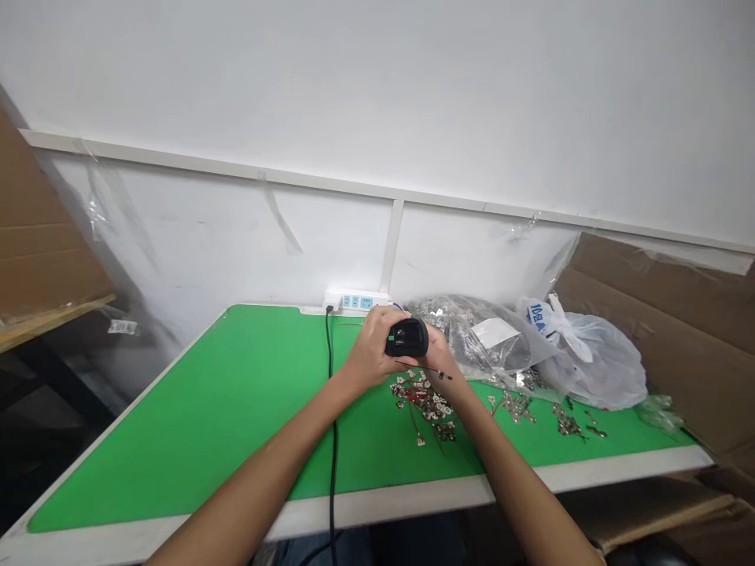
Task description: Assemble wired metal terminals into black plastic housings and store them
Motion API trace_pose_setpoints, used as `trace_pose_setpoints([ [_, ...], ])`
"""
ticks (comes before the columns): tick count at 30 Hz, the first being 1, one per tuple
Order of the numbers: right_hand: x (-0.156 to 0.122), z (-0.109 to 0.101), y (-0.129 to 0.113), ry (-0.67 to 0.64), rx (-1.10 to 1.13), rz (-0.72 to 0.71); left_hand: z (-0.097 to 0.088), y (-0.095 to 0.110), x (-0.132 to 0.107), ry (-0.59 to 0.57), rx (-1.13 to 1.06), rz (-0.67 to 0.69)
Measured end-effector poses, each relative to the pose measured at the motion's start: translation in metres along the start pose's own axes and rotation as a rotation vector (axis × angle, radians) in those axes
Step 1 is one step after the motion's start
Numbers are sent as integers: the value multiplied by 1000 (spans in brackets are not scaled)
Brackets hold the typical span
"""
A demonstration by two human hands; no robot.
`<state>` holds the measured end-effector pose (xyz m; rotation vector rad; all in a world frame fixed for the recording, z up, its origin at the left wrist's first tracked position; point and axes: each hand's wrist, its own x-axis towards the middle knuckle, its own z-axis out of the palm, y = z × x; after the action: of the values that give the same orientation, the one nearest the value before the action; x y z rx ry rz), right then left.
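Note:
Both my hands are raised over the green table mat [236, 409] and meet around a small black device [406, 338] with a green mark on it. My left hand [374, 346] wraps its fingers round the device's left side. My right hand [440, 350] cups it from the right, and a thin dark wire hangs from it. Just below lies a pile of small metal parts with red wires [425, 401]. A black cable [331, 409] runs from the power strip [357, 300] down the mat to the table's front edge.
A clear plastic bag of metal parts [472, 334] and a knotted white plastic bag [590, 358] sit at the back right. More loose metal parts [543, 413] lie scattered near them. Cardboard [678, 330] leans at the right, and a cardboard box [41, 251] stands left.

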<state>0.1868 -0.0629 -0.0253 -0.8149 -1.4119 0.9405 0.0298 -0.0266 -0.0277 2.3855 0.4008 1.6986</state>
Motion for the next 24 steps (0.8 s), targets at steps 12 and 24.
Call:
trace_pose_setpoints([
  [12,-6,21,-1,148,239,141,7,2,-2,55,-6,47],
  [24,-10,29,-11,125,314,202,0,2,2,-8,-48,-14],
])
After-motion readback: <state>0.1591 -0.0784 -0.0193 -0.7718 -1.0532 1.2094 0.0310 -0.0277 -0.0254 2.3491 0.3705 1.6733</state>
